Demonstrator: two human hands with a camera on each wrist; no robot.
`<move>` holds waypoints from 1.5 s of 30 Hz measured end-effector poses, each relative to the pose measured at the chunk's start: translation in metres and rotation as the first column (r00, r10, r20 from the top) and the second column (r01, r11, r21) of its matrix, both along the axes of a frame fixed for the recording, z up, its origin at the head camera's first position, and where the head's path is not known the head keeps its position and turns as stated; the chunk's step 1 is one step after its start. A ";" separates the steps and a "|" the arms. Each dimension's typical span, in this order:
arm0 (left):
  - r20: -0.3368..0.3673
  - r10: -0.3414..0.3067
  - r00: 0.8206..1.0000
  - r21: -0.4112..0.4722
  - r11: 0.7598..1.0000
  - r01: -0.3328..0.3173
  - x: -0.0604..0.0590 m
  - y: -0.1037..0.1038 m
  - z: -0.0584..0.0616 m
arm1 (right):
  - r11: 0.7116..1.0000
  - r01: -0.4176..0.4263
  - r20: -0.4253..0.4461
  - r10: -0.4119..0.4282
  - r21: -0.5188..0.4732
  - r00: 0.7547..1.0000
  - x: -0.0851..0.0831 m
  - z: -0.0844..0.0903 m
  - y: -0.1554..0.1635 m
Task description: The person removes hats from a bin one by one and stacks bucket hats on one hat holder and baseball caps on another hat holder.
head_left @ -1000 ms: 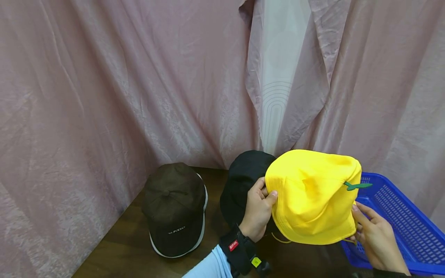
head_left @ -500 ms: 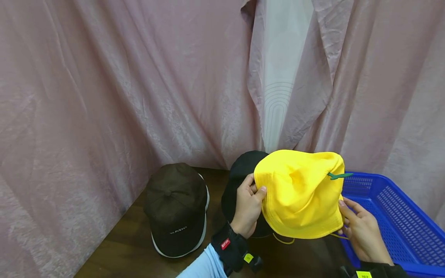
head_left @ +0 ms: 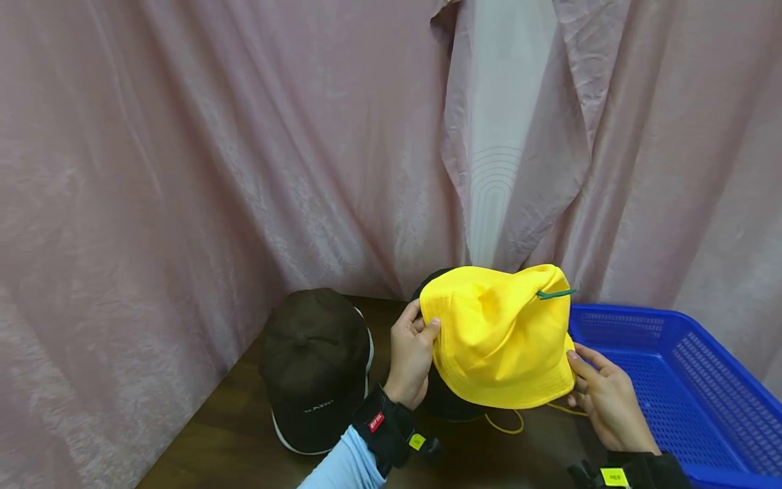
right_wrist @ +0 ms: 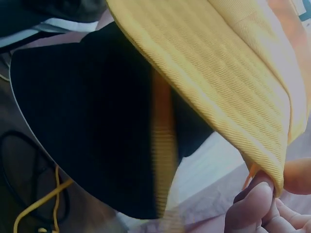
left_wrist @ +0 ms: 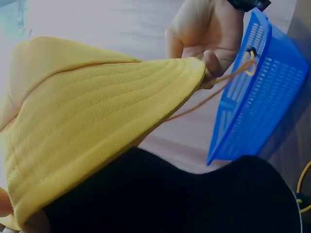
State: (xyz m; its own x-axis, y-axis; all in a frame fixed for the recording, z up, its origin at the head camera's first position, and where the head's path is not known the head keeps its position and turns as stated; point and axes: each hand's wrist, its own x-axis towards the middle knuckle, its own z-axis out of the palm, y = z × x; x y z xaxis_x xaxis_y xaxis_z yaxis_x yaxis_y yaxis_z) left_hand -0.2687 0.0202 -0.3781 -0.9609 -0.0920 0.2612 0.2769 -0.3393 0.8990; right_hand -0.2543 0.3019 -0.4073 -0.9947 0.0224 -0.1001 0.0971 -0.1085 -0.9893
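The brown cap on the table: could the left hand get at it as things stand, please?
Probably yes, once freed. The left hand pinches the yellow hat's brim, so it is occupied, but the brown cap lies uncovered just beside it on the table, with nothing between them.

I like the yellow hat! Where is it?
In the head view, the yellow hat is held between both hands, above the black hat, left of the blue basket.
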 end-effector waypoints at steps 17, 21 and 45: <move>0.219 0.209 0.953 0.004 0.977 -0.215 -0.035 -0.025 -0.030 | 0.998 -0.002 -0.052 0.006 0.069 0.999 -0.024 -0.003 -0.035; 0.262 0.247 0.933 0.018 0.965 -0.261 -0.042 -0.026 -0.036 | 0.995 0.015 -0.048 -0.010 0.096 0.999 -0.031 -0.005 -0.041; 0.441 0.360 0.822 -0.080 0.928 -0.364 -0.057 -0.022 -0.086 | 0.967 0.232 -0.053 -0.228 0.103 0.972 -0.053 -0.030 -0.063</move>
State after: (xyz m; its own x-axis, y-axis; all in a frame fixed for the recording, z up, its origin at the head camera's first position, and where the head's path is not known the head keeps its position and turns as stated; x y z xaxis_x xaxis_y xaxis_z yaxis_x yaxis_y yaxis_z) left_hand -0.3257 -0.0020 -0.4638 -0.8707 -0.4565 -0.1828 -0.0425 -0.3005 0.9528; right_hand -0.3074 0.2387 -0.4370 -0.9648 0.2592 -0.0439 0.0412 -0.0159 -0.9990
